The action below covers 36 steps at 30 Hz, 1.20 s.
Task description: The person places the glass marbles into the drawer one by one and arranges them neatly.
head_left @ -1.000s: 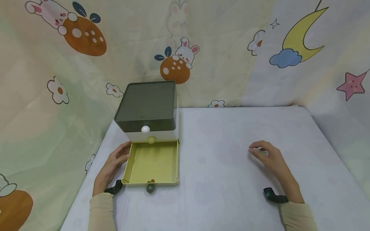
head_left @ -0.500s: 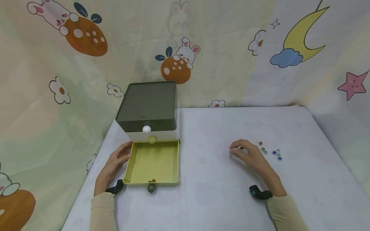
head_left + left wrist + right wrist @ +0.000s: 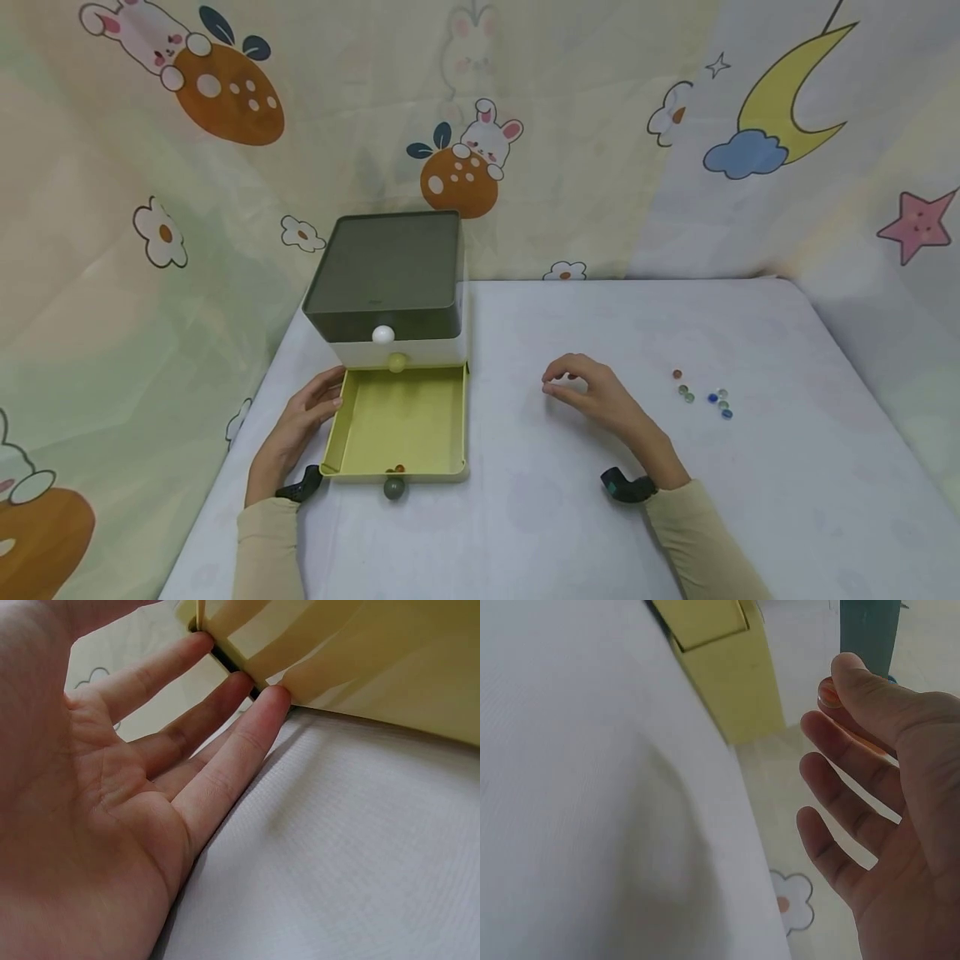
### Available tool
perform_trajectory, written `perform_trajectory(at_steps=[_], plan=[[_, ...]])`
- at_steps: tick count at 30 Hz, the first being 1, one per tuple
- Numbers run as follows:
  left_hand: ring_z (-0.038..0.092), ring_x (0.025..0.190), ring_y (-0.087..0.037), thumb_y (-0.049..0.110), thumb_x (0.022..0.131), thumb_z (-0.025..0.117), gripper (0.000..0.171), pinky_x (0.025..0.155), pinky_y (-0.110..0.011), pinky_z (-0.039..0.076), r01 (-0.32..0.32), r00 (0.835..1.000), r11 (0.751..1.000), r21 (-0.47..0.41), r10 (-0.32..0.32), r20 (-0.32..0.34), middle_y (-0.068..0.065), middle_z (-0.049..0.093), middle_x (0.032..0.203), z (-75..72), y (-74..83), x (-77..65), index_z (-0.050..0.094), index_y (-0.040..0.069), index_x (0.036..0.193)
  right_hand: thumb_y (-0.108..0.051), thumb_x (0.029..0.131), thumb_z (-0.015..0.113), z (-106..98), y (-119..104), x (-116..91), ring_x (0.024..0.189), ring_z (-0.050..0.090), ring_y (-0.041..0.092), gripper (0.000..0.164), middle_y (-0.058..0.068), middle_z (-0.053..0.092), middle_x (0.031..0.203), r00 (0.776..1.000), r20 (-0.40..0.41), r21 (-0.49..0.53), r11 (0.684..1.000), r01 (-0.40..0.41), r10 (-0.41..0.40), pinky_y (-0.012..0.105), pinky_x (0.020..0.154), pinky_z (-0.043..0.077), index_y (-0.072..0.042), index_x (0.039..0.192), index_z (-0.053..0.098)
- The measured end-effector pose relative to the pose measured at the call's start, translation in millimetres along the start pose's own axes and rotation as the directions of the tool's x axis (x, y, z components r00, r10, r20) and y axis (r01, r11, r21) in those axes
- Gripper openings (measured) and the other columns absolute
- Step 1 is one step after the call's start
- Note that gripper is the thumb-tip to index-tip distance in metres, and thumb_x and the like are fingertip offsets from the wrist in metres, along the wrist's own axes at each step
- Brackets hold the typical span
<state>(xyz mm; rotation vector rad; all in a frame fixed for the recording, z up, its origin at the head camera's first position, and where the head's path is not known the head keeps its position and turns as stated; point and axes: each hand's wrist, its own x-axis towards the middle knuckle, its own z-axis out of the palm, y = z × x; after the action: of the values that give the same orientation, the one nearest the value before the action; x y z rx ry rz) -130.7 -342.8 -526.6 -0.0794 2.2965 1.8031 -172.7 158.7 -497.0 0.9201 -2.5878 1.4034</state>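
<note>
My right hand (image 3: 603,398) is raised over the table to the right of the drawer, thumb and index finger pinching an orange marble (image 3: 829,693); the other fingers are spread. My left hand (image 3: 300,421) lies along the left side of the pulled-out yellow-green drawer (image 3: 467,425). In the left wrist view its nearly straight fingertips (image 3: 274,701) touch the drawer's outer wall, holding nothing. Inside the drawer, by the front wall, lie small orange-brown marbles (image 3: 400,468), partly hidden by that wall.
The drawer belongs to a small cabinet with a dark green top (image 3: 390,258) and round knobs. Further right on the white table (image 3: 525,517) lie several loose marbles: an orange marble (image 3: 677,374), green ones and a blue marble (image 3: 712,398). A patterned cloth (image 3: 585,167) hangs behind.
My right hand has moved left toward the drawer with the marble, uncovering the loose marbles on the table. My left hand stays at the drawer's side.
</note>
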Motion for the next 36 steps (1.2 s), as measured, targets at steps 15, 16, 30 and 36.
perform_trajectory(at_steps=[15, 16, 30, 36], plan=[[0.05, 0.131, 0.001, 0.031, 0.105, 0.064, 0.069, 0.101, -0.014, 0.045, 0.032, 0.999, 0.999, -0.005, -0.032, -0.017, -0.011, 0.031, 0.17, 0.3, -0.4, -1.3, 0.032, 0.018, 0.164, -0.015, 0.095, 0.076, 35, -28, 35, 0.109, 0.062, 0.017, 0.014, -0.004, 0.073, 0.109, 0.991, 0.085, 0.093, 0.991, 0.097, -0.105, 0.051, 0.096, 0.053, -0.011, 0.108, 0.073], [0.05, 0.131, 0.0, 0.031, 0.104, 0.064, 0.069, 0.101, -0.015, 0.044, 0.032, 0.999, 0.999, -0.006, -0.032, -0.019, -0.011, 0.031, 0.17, 0.3, -0.2, -1.1, 0.032, 0.018, 0.164, -0.015, 0.095, 0.076, 37, -30, 37, 0.109, 0.062, 0.017, 0.014, -0.004, 0.073, 0.108, 0.99, 0.085, 0.096, 0.99, 0.107, -0.116, 0.051, 0.096, 0.054, -0.012, 0.108, 0.073], [0.048, 0.133, -0.001, 0.032, 0.105, 0.063, 0.068, 0.103, -0.016, 0.043, 0.027, 0.999, 1.0, 0.008, -0.027, -0.02, -0.01, 0.03, 0.171, 0.5, -0.7, -1.6, 0.031, 0.02, 0.164, -0.012, 0.094, 0.078, 64, -47, 59, 0.105, 0.063, 0.02, 0.013, -0.001, 0.073, 0.107, 0.964, 0.096, 0.134, 0.963, 0.234, -0.247, 0.047, 0.091, 0.055, -0.013, 0.106, 0.073], [0.047, 0.135, -0.001, 0.033, 0.105, 0.063, 0.069, 0.102, -0.015, 0.044, 0.029, 1.0, 1.0, 0.003, -0.029, -0.012, -0.009, 0.029, 0.171, 0.4, -0.7, -2.0, 0.031, 0.02, 0.164, -0.013, 0.093, 0.079, 77, -62, 68, 0.102, 0.065, 0.024, 0.016, 0.0, 0.072, 0.106, 0.949, 0.118, 0.128, 0.952, 0.278, -0.293, 0.045, 0.09, 0.057, -0.007, 0.106, 0.074]])
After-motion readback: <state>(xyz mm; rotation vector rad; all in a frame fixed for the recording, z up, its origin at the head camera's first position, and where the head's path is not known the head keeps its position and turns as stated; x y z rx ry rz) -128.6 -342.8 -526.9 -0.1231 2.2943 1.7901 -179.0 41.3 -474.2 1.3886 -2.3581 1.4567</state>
